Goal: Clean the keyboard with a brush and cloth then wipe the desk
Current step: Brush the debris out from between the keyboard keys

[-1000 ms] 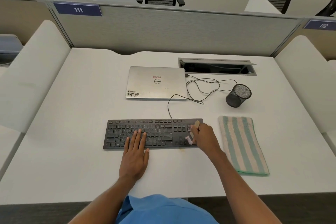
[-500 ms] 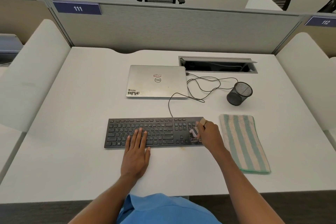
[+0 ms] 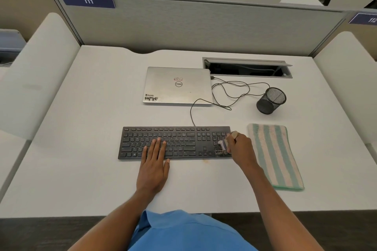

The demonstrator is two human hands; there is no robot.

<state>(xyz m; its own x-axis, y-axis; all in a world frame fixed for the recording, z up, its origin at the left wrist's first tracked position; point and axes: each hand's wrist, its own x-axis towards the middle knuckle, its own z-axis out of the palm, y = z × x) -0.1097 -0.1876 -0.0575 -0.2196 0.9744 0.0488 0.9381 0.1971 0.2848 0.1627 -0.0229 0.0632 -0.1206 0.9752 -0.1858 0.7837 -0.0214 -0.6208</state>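
Evidently early: at centre frame the right hand curls round the brush at the right end of the keyboard, the left hand lies flat on its keys, fingers together, while the cloth at right sits untouched and the desk looks unwiped

The keyboard is showing plain black against a desk that is looking white. The cloth is showing teal-green and pale cream stripes. The brush is showing a tan handle and whitish bristles. The laptop is gleaming silver, the mesh cup is showing black, and the shirt is showing blue.
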